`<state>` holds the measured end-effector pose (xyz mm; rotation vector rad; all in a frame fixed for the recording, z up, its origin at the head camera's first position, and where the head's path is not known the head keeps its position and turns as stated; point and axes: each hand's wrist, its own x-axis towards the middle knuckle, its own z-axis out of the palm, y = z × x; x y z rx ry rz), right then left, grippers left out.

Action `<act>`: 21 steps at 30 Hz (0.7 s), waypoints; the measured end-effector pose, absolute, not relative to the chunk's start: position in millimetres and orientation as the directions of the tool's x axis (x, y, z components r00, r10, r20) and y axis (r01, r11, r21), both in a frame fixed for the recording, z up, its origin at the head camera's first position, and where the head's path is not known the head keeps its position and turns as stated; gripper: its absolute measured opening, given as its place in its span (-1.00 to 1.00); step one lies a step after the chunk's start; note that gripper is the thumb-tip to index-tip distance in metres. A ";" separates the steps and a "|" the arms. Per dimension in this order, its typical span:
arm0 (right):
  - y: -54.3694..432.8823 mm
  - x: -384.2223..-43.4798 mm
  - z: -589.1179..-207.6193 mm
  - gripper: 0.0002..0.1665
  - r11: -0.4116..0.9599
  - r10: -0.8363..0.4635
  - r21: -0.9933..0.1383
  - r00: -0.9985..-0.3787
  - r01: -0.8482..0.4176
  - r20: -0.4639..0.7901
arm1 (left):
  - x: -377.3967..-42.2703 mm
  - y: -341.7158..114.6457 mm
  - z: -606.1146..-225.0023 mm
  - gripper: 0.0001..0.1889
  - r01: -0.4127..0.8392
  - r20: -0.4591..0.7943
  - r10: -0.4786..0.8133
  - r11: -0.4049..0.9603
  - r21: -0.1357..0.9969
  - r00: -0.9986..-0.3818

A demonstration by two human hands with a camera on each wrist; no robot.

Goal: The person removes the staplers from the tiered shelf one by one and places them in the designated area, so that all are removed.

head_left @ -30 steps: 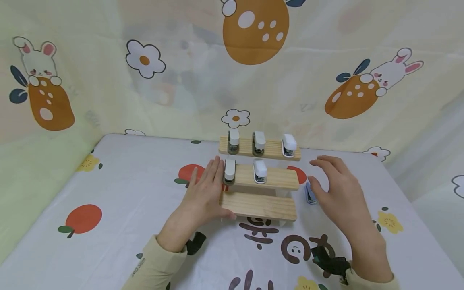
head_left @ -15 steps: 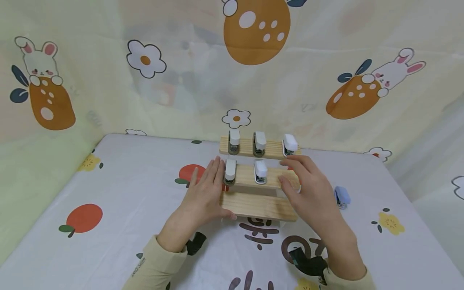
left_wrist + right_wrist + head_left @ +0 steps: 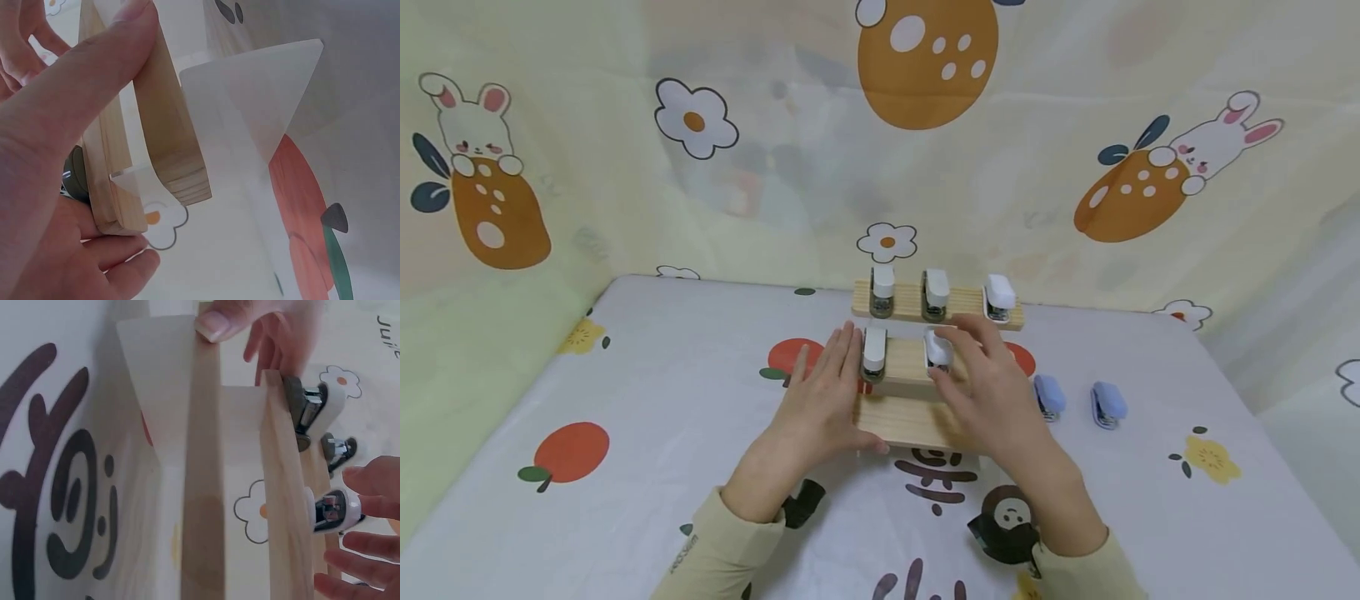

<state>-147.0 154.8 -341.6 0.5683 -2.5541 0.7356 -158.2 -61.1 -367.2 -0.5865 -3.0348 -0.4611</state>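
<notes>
A tiered wooden rack with clear end supports holds small staplers. My left hand lies against its left end, fingers stretched back. In the left wrist view its thumb reaches across the front board. My right hand is at a white mini stapler on the middle board, index fingertip at its top and thumb at its near end. In the right wrist view the stapler sits between its curved fingers. Another mini stapler with a white top stands just right of my left fingers.
On the back board are three staplers, including a white one at the right. Two light blue staplers lie on the printed tablecloth, right of the rack. A patterned cloth wall rises behind the table.
My right hand has moved left from beside the light blue staplers to the white stapler on the middle board, uncovering both blue ones. My left hand has stayed at the rack's end.
</notes>
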 end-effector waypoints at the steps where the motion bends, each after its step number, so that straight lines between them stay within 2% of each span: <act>1: 153.8 -147.1 -342.1 -0.47 0.781 -0.265 -0.399 -0.834 -0.481 0.485 | -158.3 -61.1 -367.0 0.53 0.368 0.071 0.363 0.887 0.280 -0.929; 9: 148.5 -148.5 -344.7 -0.42 0.808 -0.267 -0.381 -0.856 -0.449 0.444 | -157.8 -61.3 -365.9 0.52 0.369 0.073 0.363 0.887 0.279 -0.929; 21: 146.0 -150.3 -349.4 -0.48 0.814 -0.271 -0.367 -0.853 -0.450 0.446 | -157.9 -61.5 -366.9 0.52 0.366 0.062 0.364 0.886 0.286 -0.929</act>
